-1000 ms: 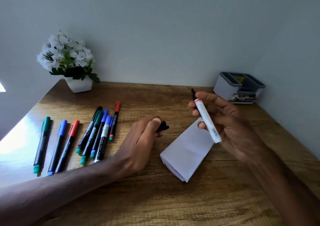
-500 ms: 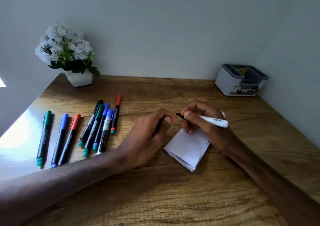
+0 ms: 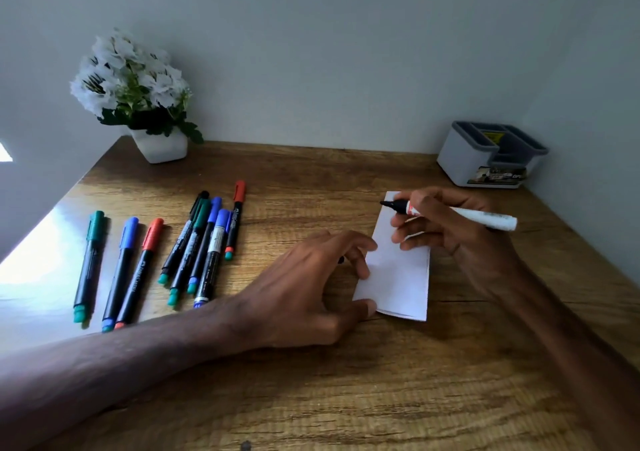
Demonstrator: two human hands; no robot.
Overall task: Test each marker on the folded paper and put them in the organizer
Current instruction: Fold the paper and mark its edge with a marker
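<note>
The grey plastic desk organizer (image 3: 457,160) is sitting in the far right corner of the wooden table (image 3: 346,381), close against both walls. Its dark-rimmed compartments are opening upward, and a yellow label is showing inside a far one (the insides are otherwise too shadowed to read).

The right hand (image 3: 460,239) is gripping the uncapped white-barrelled marker (image 3: 481,218) in a writing hold, its black tip pointing left over the far left corner of the folded white paper (image 3: 398,277). Whether the tip is touching the sheet cannot be told. The paper is lying right of centre, well apart from the organizer.

The left hand (image 3: 304,288) is touching the paper's left edge with forefinger and thumb spread. Its other fingers are curling over a small black piece (image 3: 341,260); whether they are gripping it cannot be told.

Five capped markers (image 3: 207,243) are lying bunched at centre left, and three more (image 3: 121,270) are lying side by side nearer the glaring left edge. A white pot of white flowers (image 3: 161,147) is standing at the far left. Bare wood is stretching along the near side and between paper and organizer.
</note>
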